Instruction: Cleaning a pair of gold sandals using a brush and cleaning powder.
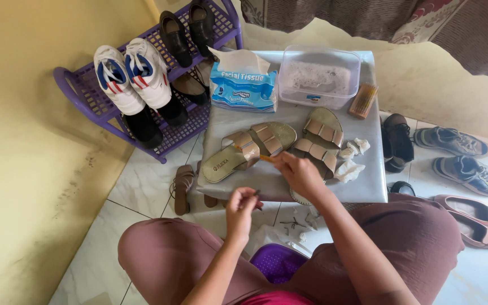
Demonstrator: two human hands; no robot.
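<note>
Taking the grey worktop (pixel 368 186) as landmark: to its left a purple shoe rack (pixel 80 90) is seen, loaded with white sneakers (pixel 131 76) and black shoes. On the worktop's left half a gold strapped sandal (pixel 249 147) lies flat, and its pair, the second sandal (pixel 320 138), lies just right of it. In front of the worktop's near edge the left hand (pixel 241 206) is held with its fingers pinched narrowly on something small and dark that cannot be made out. Over the near edge the right hand (pixel 297 172) is closed on a thin orange stick (pixel 266 159), whose tip touches the first sandal's strap. Crumpled tissue wads (pixel 351 161) lie right of the sandals, which suggests some wiping is done. At the far edge stand a tissue pack (pixel 244 85), a tub of soapy water (pixel 317 76) and a brush (pixel 362 101). The sandals appear to be mid-cleaning, with detail work in hand.
</note>
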